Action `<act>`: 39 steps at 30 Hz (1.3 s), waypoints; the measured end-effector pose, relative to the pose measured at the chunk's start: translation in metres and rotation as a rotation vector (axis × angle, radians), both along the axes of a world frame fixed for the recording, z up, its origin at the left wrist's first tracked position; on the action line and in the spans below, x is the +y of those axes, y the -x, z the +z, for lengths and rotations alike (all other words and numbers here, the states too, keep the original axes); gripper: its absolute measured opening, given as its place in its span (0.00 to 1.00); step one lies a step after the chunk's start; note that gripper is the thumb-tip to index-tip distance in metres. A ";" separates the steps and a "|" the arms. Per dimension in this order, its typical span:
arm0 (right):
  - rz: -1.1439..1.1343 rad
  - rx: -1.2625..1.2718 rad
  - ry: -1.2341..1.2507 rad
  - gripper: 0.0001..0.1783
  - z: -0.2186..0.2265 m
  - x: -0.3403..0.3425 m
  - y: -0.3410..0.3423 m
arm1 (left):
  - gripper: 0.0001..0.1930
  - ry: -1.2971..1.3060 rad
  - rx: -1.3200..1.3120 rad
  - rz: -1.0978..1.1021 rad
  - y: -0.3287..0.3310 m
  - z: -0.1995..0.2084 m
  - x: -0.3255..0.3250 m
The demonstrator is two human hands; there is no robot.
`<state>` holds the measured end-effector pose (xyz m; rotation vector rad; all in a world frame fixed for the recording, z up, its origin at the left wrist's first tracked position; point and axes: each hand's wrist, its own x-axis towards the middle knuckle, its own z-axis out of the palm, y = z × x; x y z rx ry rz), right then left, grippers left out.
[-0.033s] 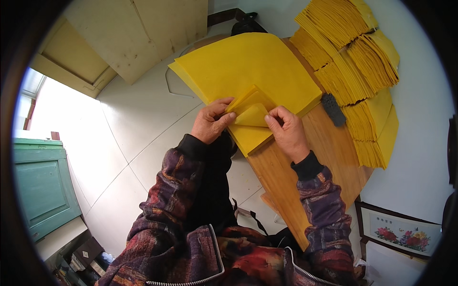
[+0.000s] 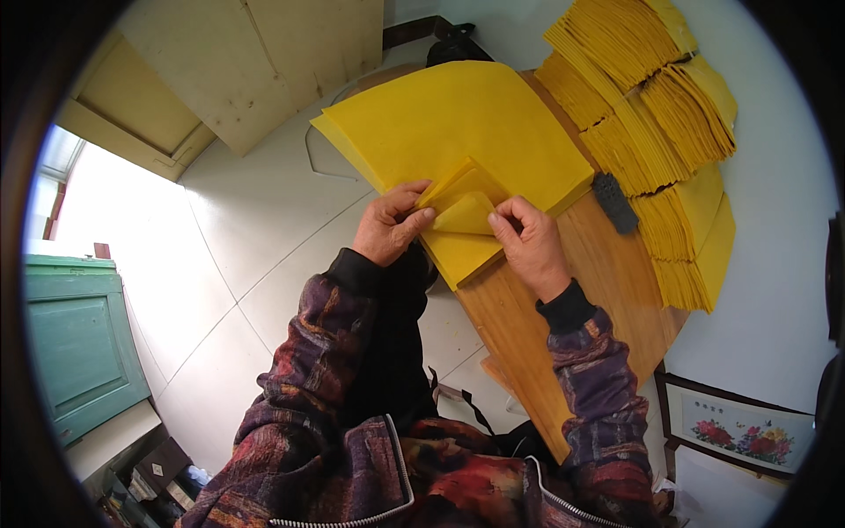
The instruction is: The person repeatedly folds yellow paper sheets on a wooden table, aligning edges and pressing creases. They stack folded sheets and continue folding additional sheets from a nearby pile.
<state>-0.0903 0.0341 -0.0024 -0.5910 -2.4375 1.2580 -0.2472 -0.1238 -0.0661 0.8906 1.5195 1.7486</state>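
My left hand (image 2: pixel 387 224) pinches the left edge of a small folded yellow paper (image 2: pixel 464 216), thumb on top and fingers beneath. At its right side my right hand (image 2: pixel 532 246) grips a corner between thumb and bent fingers. One flap of the folded paper is lifted and curls toward me. Beneath it spreads a thick stack of large yellow paper sheets (image 2: pixel 449 114), its near corner jutting toward me. The stack lies on a wooden table (image 2: pixel 581 290). A dark grey knobbly object (image 2: pixel 615 202) rests against the stack's right corner; its kind is unclear.
Tall piles of folded yellow paper (image 2: pixel 647 114) stand along the table's right side, by the white wall. Pale wooden boards (image 2: pixel 255 62) lean at the upper left. A green cabinet (image 2: pixel 84 343) stands far left, and a framed flower picture (image 2: pixel 739 427) is at lower right.
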 end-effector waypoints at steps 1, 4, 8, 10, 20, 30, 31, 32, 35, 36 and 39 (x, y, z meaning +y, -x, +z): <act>-0.001 -0.002 -0.016 0.07 0.000 0.000 0.000 | 0.12 0.007 -0.012 0.004 0.000 0.000 0.000; 0.014 0.033 -0.096 0.07 0.001 -0.003 0.000 | 0.12 0.001 -0.017 0.010 -0.001 0.001 0.001; 0.062 0.013 -0.266 0.10 0.001 -0.006 -0.002 | 0.11 0.018 0.012 0.018 -0.001 0.002 0.000; 0.086 0.035 -0.358 0.13 0.001 -0.008 -0.003 | 0.11 0.017 0.006 0.014 -0.001 0.003 0.000; 0.231 -0.049 -0.590 0.26 0.004 -0.015 -0.006 | 0.10 0.009 0.004 0.025 -0.003 0.004 0.001; 0.178 -0.051 -0.668 0.42 -0.001 -0.024 -0.012 | 0.10 -0.014 -0.016 0.015 -0.003 0.005 0.000; 0.158 -0.039 -0.674 0.42 -0.001 -0.024 -0.012 | 0.10 -0.014 -0.021 0.014 -0.003 0.005 0.000; 0.155 -0.041 -0.684 0.43 -0.001 -0.025 -0.012 | 0.10 -0.015 -0.026 0.013 -0.003 0.005 0.000; 0.130 -0.032 -0.737 0.43 0.000 -0.028 -0.013 | 0.10 -0.001 0.002 0.010 -0.002 0.006 0.000; 0.114 -0.030 -0.770 0.44 0.001 -0.028 -0.012 | 0.10 0.015 0.022 0.009 -0.002 0.006 0.000; 0.043 0.031 -0.912 0.45 0.003 -0.027 -0.007 | 0.11 0.012 -0.006 -0.001 -0.002 0.006 0.000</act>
